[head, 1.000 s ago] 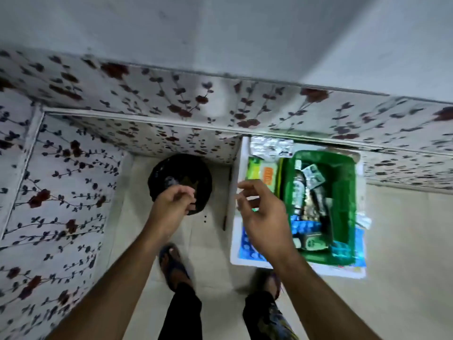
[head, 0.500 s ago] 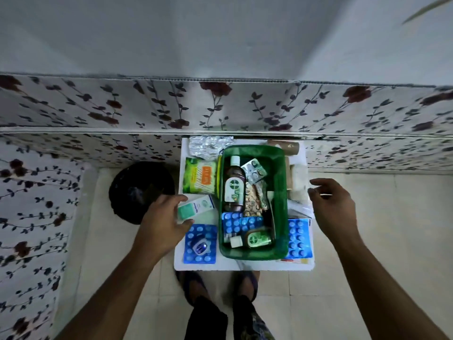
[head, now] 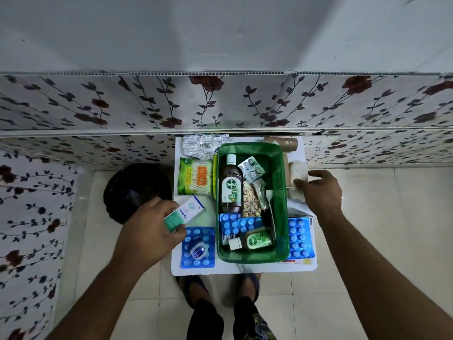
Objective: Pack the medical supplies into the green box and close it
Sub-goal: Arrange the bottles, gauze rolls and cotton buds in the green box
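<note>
Green box (head: pixel 282 192), lid off, sits mid-way on a white board (head: pixel 245 268), holding a tall brown bottle (head: pixel 230 185), a small bottle (head: pixel 255 240) and pill strips (head: pixel 239 224). Left hand (head: pixel 152 229) grips a small teal-and-white carton (head: pixel 183 214) just left of the box. Right hand (head: pixel 318 190), fingers loosely spread, touches a white roll (head: pixel 297 171) on the box's right.

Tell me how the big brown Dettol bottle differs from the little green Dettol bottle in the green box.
The large brown Dettol bottle lies lengthwise at the far left of the green plastic box, its white cap toward the wall; the small green Dettol bottle lies crosswise at the near end, its cap pointing left. The brown one is much longer and darker; the green one is short and pale. Both lie on their sides, white-capped, with the same shield logo.
</note>
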